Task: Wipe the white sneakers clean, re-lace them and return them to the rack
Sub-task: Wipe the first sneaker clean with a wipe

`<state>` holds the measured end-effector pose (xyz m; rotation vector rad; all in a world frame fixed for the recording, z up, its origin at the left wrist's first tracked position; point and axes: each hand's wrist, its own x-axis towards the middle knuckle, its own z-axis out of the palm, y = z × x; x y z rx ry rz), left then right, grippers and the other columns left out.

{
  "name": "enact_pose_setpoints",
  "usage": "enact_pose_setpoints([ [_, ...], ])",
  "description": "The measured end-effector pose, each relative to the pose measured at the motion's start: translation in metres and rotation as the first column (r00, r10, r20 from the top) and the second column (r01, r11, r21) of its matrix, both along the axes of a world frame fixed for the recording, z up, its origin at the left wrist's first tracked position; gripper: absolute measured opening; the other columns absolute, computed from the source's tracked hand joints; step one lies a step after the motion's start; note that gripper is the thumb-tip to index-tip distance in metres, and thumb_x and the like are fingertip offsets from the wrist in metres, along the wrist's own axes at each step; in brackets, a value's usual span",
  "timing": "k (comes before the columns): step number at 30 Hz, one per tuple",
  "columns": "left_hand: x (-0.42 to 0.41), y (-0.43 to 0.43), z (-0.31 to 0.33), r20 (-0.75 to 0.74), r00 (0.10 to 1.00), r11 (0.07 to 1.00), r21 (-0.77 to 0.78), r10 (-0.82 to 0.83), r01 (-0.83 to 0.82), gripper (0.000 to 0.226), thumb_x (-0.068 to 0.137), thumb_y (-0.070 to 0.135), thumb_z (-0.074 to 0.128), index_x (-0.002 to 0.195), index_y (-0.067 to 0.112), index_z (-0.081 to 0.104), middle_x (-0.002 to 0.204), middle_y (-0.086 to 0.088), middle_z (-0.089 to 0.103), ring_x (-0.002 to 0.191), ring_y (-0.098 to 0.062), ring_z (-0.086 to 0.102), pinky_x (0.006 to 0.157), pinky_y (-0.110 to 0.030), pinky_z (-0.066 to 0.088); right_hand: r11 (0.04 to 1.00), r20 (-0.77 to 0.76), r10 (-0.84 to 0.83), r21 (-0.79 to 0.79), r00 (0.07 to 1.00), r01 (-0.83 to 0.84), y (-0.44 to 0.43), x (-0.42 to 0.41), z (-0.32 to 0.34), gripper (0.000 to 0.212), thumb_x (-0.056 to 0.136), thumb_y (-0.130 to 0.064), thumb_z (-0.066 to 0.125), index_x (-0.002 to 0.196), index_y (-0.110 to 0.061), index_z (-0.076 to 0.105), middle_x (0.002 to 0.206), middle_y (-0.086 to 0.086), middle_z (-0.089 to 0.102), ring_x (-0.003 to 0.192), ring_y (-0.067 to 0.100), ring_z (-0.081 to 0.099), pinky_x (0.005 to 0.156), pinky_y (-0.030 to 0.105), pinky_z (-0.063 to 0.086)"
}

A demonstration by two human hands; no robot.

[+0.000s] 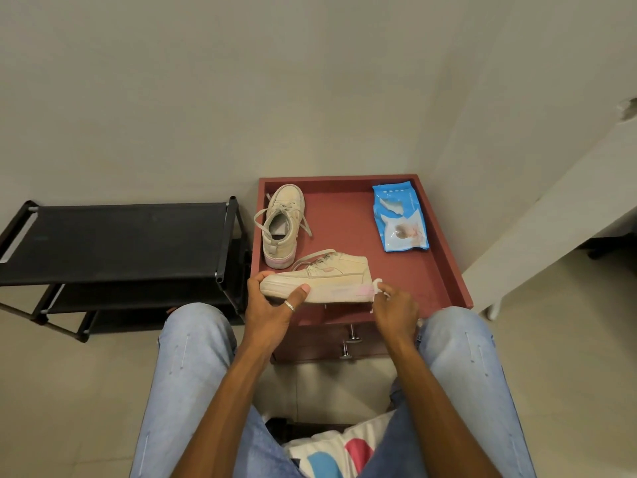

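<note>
Your left grip (272,305) curls round the toe end of the near sneaker (320,281), which is tilted sole toward you at the front edge of the red tabletop (344,215). Right grip (396,307) pinches a white wipe (377,282) at its heel. Second sneaker (281,225) stands behind it, laces loose. Wipes pack (400,219) lies back right, black rack (113,236) to the left.

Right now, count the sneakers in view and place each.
2. The far sneaker stands back left on the red cabinet. The near sneaker is at its front edge, left hand gripping the toe, right hand holding a wipe at the heel. Lower shelves of the rack are partly hidden.
</note>
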<state>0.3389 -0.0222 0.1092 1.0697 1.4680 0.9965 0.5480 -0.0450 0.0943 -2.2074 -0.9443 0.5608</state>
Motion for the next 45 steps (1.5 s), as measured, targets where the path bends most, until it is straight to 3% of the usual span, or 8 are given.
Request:
enact_pose_setpoints([
  [8, 0.0, 0.001, -0.001, 0.005, 1.0, 1.0, 0.005, 0.017, -0.017, 0.063, 0.082, 0.032, 0.083, 0.129, 0.031, 0.041, 0.114, 0.012, 0.059, 0.104, -0.002, 0.059, 0.086, -0.027, 0.055, 0.984, 0.092, 0.087, 0.15, 0.992, -0.1, -0.011, -0.028, 0.003, 0.028, 0.091, -0.001, 0.059, 0.116, -0.007, 0.071, 0.116, 0.01, 0.069, 0.103, 0.027, 0.065, 0.093, 0.035, 0.053],
  [14, 0.002, -0.001, 0.004, 0.013, 1.0, 1.0, 0.006, -0.002, 0.002, 0.063, 0.084, 0.027, 0.082, 0.131, 0.027, 0.04, 0.113, 0.011, 0.058, 0.1, -0.001, 0.059, 0.068, -0.011, 0.052, 0.998, -0.072, -0.02, -0.063, 0.997, 0.015, 0.008, 0.007, 0.001, 0.035, 0.091, -0.002, 0.052, 0.12, -0.012, 0.069, 0.117, 0.012, 0.07, 0.1, 0.029, 0.064, 0.089, 0.028, 0.048],
  [18, 0.002, -0.002, 0.006, 0.031, 0.999, 1.0, 0.012, -0.005, 0.005, 0.062, 0.084, 0.024, 0.082, 0.129, 0.027, 0.04, 0.11, 0.014, 0.058, 0.099, 0.0, 0.058, 0.064, -0.005, 0.05, 0.992, -0.214, -0.063, -0.123, 0.975, 0.037, 0.009, 0.014, -0.003, 0.038, 0.089, 0.001, 0.052, 0.121, -0.012, 0.069, 0.105, 0.008, 0.074, 0.074, 0.012, 0.063, 0.06, 0.012, 0.048],
  [24, 0.003, 0.0, 0.003, 0.061, 0.998, 1.0, -0.008, 0.023, -0.023, 0.064, 0.083, 0.021, 0.083, 0.131, 0.025, 0.041, 0.112, 0.01, 0.06, 0.101, -0.004, 0.061, 0.066, -0.011, 0.055, 0.997, 0.086, 0.053, -0.052, 0.995, -0.049, -0.006, -0.013, 0.005, 0.031, 0.093, -0.008, 0.054, 0.119, -0.014, 0.07, 0.109, 0.014, 0.071, 0.096, 0.032, 0.065, 0.087, 0.039, 0.054],
  [29, 0.003, -0.002, 0.003, 0.07, 0.997, 1.0, -0.024, 0.013, -0.011, 0.064, 0.082, 0.02, 0.083, 0.13, 0.026, 0.042, 0.112, 0.008, 0.06, 0.099, -0.005, 0.061, 0.063, -0.01, 0.054, 0.998, -0.097, -0.015, -0.06, 0.995, 0.009, 0.009, 0.006, -0.002, 0.034, 0.09, -0.004, 0.055, 0.117, -0.015, 0.072, 0.107, 0.011, 0.073, 0.096, 0.029, 0.067, 0.087, 0.033, 0.051],
  [33, 0.003, -0.001, 0.003, 0.083, 0.997, 1.0, -0.011, -0.007, 0.008, 0.064, 0.082, 0.017, 0.083, 0.129, 0.026, 0.041, 0.112, 0.009, 0.059, 0.098, -0.004, 0.06, 0.064, -0.008, 0.053, 0.993, -0.284, -0.088, -0.105, 0.955, 0.06, 0.012, 0.016, -0.012, 0.036, 0.084, -0.001, 0.059, 0.113, -0.017, 0.074, 0.079, 0.0, 0.073, 0.062, 0.009, 0.062, 0.055, 0.019, 0.048],
  [40, 0.0, 0.002, -0.006, 0.259, 0.965, 0.996, -0.086, 0.048, -0.027, 0.081, 0.069, 0.01, 0.09, 0.132, 0.029, 0.042, 0.123, -0.001, 0.058, 0.115, -0.023, 0.061, 0.096, -0.051, 0.057, 0.991, -0.396, -0.124, -0.097, 0.91, 0.093, 0.012, 0.016, -0.017, 0.035, 0.08, 0.002, 0.058, 0.104, -0.015, 0.076, 0.074, -0.004, 0.072, 0.054, 0.005, 0.059, 0.051, 0.019, 0.047],
  [45, -0.001, -0.001, -0.002, 0.27, 0.963, 0.998, -0.063, 0.015, 0.002, 0.083, 0.055, 0.012, 0.086, 0.125, 0.033, 0.047, 0.123, -0.003, 0.057, 0.115, -0.025, 0.061, 0.095, -0.052, 0.057, 0.985, -0.493, -0.17, -0.065, 0.853, 0.159, 0.014, 0.017, -0.022, 0.031, 0.081, 0.003, 0.053, 0.096, -0.013, 0.075, 0.073, -0.002, 0.071, 0.063, 0.015, 0.061, 0.054, 0.025, 0.049],
])
